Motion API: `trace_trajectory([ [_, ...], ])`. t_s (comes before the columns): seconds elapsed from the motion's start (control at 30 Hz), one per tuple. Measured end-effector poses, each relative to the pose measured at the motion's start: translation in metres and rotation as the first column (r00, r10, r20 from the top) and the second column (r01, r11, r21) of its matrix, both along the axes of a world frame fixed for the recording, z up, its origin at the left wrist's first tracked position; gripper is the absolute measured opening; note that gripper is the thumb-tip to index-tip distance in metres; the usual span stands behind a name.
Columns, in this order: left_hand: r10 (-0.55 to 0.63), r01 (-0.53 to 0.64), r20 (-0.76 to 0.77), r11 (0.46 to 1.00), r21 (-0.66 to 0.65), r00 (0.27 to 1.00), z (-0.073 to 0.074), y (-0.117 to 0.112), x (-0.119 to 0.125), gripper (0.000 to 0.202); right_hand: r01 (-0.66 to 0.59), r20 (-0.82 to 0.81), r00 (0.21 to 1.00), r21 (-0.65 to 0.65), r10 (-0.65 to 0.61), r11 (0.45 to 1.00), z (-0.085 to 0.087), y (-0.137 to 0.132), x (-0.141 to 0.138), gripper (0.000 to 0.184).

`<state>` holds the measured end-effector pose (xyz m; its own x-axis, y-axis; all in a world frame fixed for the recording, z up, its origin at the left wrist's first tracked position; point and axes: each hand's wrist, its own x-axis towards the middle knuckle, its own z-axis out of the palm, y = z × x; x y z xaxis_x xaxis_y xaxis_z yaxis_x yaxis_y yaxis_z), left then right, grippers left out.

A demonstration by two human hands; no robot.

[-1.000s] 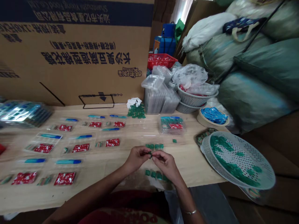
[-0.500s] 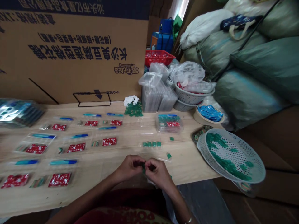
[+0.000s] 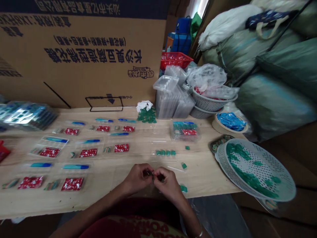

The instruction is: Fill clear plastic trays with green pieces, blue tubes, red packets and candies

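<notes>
My left hand (image 3: pixel 139 178) and my right hand (image 3: pixel 166 181) meet fingertip to fingertip near the table's front edge. Both are closed in a pinch on a small dark green piece (image 3: pixel 152 174), mostly hidden by the fingers. Just beyond them, several green wrapped pieces (image 3: pixel 165 152) sit in a row in a clear plastic tray. Single green pieces lie right of my hands: one at the back (image 3: pixel 187 147), another (image 3: pixel 183 165) nearer, and more (image 3: pixel 183 188) beside my right wrist.
Clear trays with blue pens and red packets (image 3: pixel 71 184) cover the left. A filled clear box (image 3: pixel 185 131) stands behind the row. At right, a white strainer (image 3: pixel 260 170) holds green pieces; a tub (image 3: pixel 231 121) holds blue packets. Stacked clear boxes (image 3: pixel 165 99) and a large carton (image 3: pixel 99 76) stand behind.
The view has swung slightly left, so the table's things sit further right in the picture. My hands stay together, and less green shows between the fingertips.
</notes>
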<state>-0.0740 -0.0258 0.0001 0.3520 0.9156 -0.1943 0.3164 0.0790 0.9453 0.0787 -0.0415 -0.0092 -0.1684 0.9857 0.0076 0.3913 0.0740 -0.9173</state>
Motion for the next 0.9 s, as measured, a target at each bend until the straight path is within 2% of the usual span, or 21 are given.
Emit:
trace_trajectory([
  [0.1, -0.009, 0.022, -0.134, 0.995, 0.095, 0.991, 0.002, 0.001, 0.002, 0.023, -0.029, 0.067, 0.997, 0.046, 0.026, 0.999, 0.002, 0.001, -0.001, 0.012],
  [0.17, -0.007, 0.017, -0.121, 0.996, 0.082, 0.993, 0.003, 0.003, 0.002, 0.026, -0.044, 0.053, 0.998, 0.034, 0.042, 0.998, 0.002, 0.001, -0.002, 0.011],
  [0.27, 0.032, -0.026, 0.072, 0.997, -0.079, 0.997, 0.003, 0.006, 0.000, 0.022, 0.003, -0.033, 0.999, -0.044, -0.005, 0.999, -0.001, 0.001, -0.003, 0.009],
  [0.33, 0.110, -0.064, 0.197, 0.972, -0.227, 0.974, 0.002, 0.007, -0.002, 0.011, 0.030, -0.090, 0.995, -0.092, -0.038, 0.995, -0.004, 0.002, -0.002, 0.010],
  [0.4, 0.192, -0.097, 0.263, 0.937, -0.335, 0.946, 0.002, 0.008, -0.004, 0.009, 0.000, -0.159, 0.987, -0.126, -0.020, 0.992, -0.007, 0.003, 0.000, 0.011],
  [0.53, 0.314, -0.142, 0.367, 0.894, -0.426, 0.875, 0.000, 0.009, -0.004, 0.015, -0.077, -0.307, 0.951, -0.147, 0.028, 0.986, -0.016, 0.006, 0.006, 0.015],
  [0.6, 0.350, -0.153, 0.405, 0.883, -0.444, 0.845, -0.002, 0.009, -0.002, 0.020, -0.082, -0.330, 0.943, -0.103, 0.044, 0.991, -0.020, 0.006, 0.006, 0.016],
  [0.73, 0.377, -0.159, 0.432, 0.874, -0.460, 0.820, -0.005, 0.008, 0.001, 0.028, -0.091, -0.335, 0.939, -0.013, 0.082, 0.996, -0.019, 0.004, 0.004, 0.008],
  [0.83, 0.312, -0.102, 0.433, 0.891, -0.443, 0.846, -0.006, 0.013, -0.001, 0.032, -0.108, -0.309, 0.945, 0.025, 0.110, 0.994, -0.013, 0.009, 0.005, 0.005],
  [0.9, 0.241, -0.100, 0.389, 0.932, -0.349, 0.889, -0.009, 0.021, -0.006, 0.029, -0.109, -0.236, 0.963, 0.085, 0.126, 0.990, -0.011, 0.023, 0.009, 0.005],
])
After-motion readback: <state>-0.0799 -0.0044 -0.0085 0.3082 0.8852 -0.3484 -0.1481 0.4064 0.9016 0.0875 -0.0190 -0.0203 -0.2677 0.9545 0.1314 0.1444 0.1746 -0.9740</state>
